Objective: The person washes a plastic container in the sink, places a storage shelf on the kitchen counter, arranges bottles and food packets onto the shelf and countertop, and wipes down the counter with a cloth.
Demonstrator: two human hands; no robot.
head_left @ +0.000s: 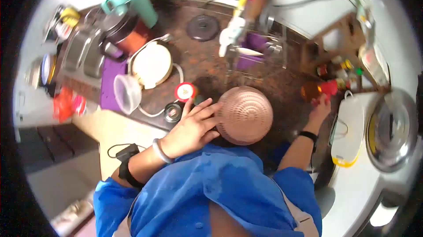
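Observation:
A round pink colander [245, 115] with rows of small holes sits on the dark counter in front of me. Beside its left edge is my left hand [194, 127], fingers spread and holding nothing; the fingertips seem to reach its rim. Off to the right, my right hand [320, 110] has its fingers closed at the red cap end of a bottle [312, 90] with amber contents, which lies tilted toward the rack. Just beyond my left fingers stand a jar with a red lid [185, 91] and a small black-lidded jar [172, 112].
A white round appliance [152, 65], a clear plastic bowl [128, 94] and a red-brown pot [132, 34] are at the left. A wire rack [255, 67] with utensils stands behind. On the right are a wooden rack [335, 38], a white container [348, 127] and a metal lid [391, 130].

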